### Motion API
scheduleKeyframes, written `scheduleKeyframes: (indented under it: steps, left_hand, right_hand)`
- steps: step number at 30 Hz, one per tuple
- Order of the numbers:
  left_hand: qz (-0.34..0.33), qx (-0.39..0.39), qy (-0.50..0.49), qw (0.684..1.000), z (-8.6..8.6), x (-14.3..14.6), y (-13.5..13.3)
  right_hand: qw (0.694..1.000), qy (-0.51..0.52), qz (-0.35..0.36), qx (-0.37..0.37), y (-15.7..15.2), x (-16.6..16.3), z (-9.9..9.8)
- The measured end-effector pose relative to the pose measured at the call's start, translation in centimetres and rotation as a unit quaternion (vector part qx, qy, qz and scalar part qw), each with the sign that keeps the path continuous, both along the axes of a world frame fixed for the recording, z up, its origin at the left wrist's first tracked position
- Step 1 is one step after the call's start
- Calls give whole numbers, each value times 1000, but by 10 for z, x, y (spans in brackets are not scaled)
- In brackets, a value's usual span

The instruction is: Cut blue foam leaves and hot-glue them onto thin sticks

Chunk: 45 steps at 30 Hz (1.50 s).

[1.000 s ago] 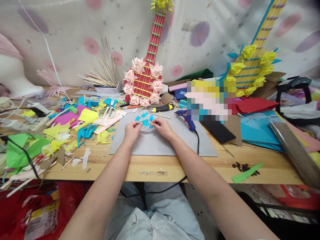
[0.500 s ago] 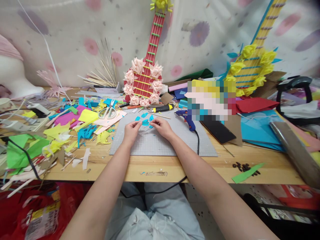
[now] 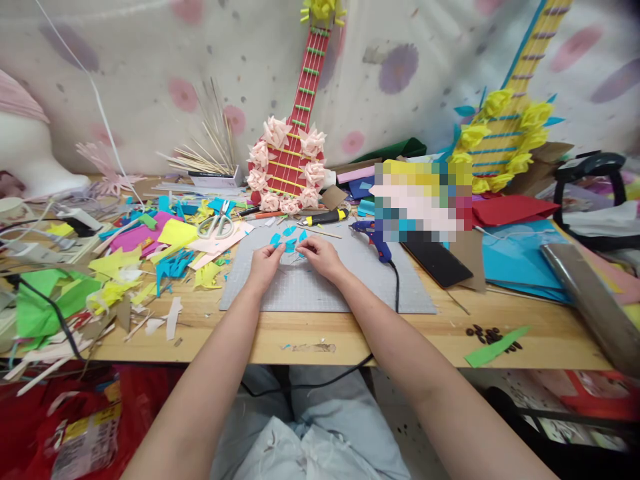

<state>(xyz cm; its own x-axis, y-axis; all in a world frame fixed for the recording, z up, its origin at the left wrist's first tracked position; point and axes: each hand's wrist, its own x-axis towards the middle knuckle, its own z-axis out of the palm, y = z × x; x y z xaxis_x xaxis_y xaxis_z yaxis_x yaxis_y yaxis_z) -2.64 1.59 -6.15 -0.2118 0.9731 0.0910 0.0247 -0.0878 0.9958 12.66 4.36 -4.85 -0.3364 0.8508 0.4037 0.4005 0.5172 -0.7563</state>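
Note:
Over the grey cutting mat [image 3: 370,290], my left hand [image 3: 265,265] is closed in a pinch, thumb against forefinger. My right hand [image 3: 323,257] faces it a short way off, its fingertips also pinched. Small blue paper pieces [image 3: 288,243] lie on the mat just beyond and between the fingertips. Whatever each pinch holds is too small to make out. Behind the hands lies a yellow and black utility knife [image 3: 326,217]. A blue hot glue gun [image 3: 373,239] rests to the right of my right hand, its cord running off the mat.
A red paper guitar [image 3: 285,167] with pink flowers stands behind the mat. Scissors [image 3: 217,223] and paper scraps [image 3: 175,233] spread leftward. To the right are a black phone [image 3: 440,257], blue sheets [image 3: 523,260], a yellow guitar [image 3: 505,143] and small dark beads [image 3: 493,335].
Both hands have shifted very slightly, with the fingertips now a little closer together. The bit of blue at my right fingertips no longer shows. The things on the table stay where they were.

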Motion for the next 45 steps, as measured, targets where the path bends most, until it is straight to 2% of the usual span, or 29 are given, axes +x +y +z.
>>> scheduleKeyframes:
  steps: [26,30,34,37,42,45]
  left_hand:
    - [-30,-8,-21,999,9,2,-5]
    - [29,18,-45,998,10,3,-6]
    - [169,64,-71,981,11,-4,-4]
    - [241,84,-30,966,9,-11,0]
    - [269,109,30,956,9,-16,-1]
    - [242,105,65,962,10,-10,-5]
  right_hand:
    - [1000,-26,-5,2,0,1,-4]
    - [1000,11,-26,-1,3,2,-6]
    - [990,80,-115,-22,7,10,-8]
    - [980,116,-161,-33,9,16,-11]
    - [971,136,-193,-41,7,21,-11]
    - [969,135,-205,-40,5,19,-9]
